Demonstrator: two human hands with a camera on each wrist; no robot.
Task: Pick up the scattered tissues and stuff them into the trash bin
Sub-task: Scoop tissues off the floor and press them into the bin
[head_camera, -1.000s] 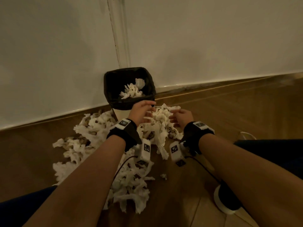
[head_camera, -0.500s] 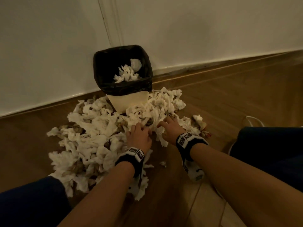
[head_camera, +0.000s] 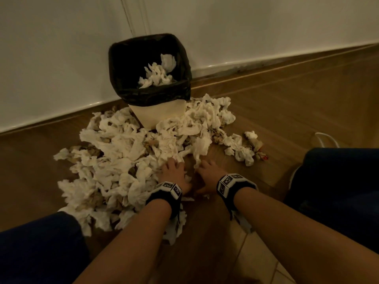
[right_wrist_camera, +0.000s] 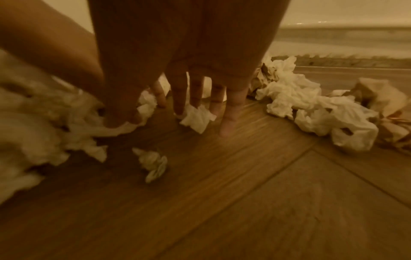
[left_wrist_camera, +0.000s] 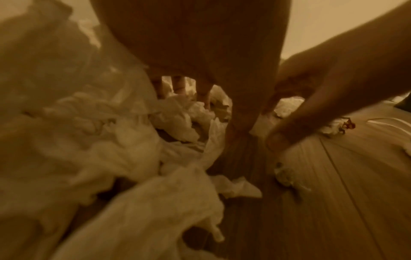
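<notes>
1. your left hand point(head_camera: 176, 174) is palm-down on the near edge of the tissues point(head_camera: 131, 160), fingers spread and dug into the pile; the left wrist view is blurred, so i can't tell if they've closed on anything.
2. your right hand point(head_camera: 207, 174) is just beside it, fingers point(right_wrist_camera: 231, 112) straight and splayed, tips on the floor point(head_camera: 287, 111). one tissue scrap point(right_wrist_camera: 196, 119) sits under the middle fingers; nothing is pinched.
3. the tissues spread from the bin point(head_camera: 149, 78) toward you, mostly on your left, banked against the bin's base.
4. the bin stands upright against the wall point(head_camera: 266, 27), black liner point(head_camera: 155, 93) folded over the rim, a few tissues point(head_camera: 158, 73) already inside.
5. a smaller string of wads point(head_camera: 242, 148) lies to your right, apart from the main pile, with some brownish paper point(head_camera: 257, 143) mixed in.
6. a lone scrap point(right_wrist_camera: 153, 163) lies on the floor between your wrists.
7. a white cable point(head_camera: 326, 139) loops on the floor far right, by your right knee point(head_camera: 338, 181).
8. your left knee point(head_camera: 41, 249) sits at the pile's near-left edge.
</notes>
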